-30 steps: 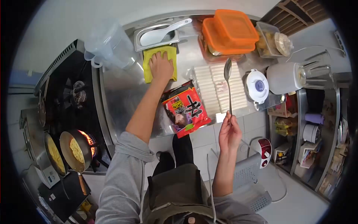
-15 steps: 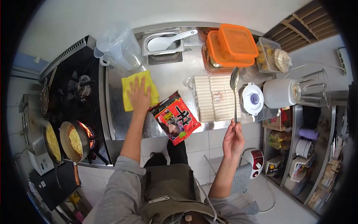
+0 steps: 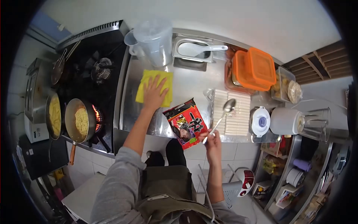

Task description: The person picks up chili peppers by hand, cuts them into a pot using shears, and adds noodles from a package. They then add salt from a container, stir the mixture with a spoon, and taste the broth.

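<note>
My left hand [image 3: 154, 94] lies flat with fingers spread on a folded yellow cloth [image 3: 144, 86] on the steel counter. In my right hand [image 3: 211, 141] is a metal spoon [image 3: 223, 116], gripped by its handle, bowl pointing up and away from me. Between my hands a red and black noodle packet [image 3: 187, 125] rests at the counter's front edge, partly overhanging it. Behind the spoon lies a clear-wrapped pack of pale sticks [image 3: 238, 114]. To the left, a pan [image 3: 71, 115] with a noodle block [image 3: 81, 121] sits over a lit burner.
A plastic jug [image 3: 153, 44], a steel container [image 3: 179, 56] with a white rice paddle [image 3: 194, 49] and orange-lidded boxes [image 3: 257, 71] stand along the back. A white-lidded container [image 3: 260, 121] and a blender [image 3: 287, 121] are at right. Another pan [image 3: 55, 115] holds yellow food.
My right hand has moved left with the spoon, which now tilts and sits closer to the noodle packet. My left hand stays on the cloth. The view has shifted toward the stove.
</note>
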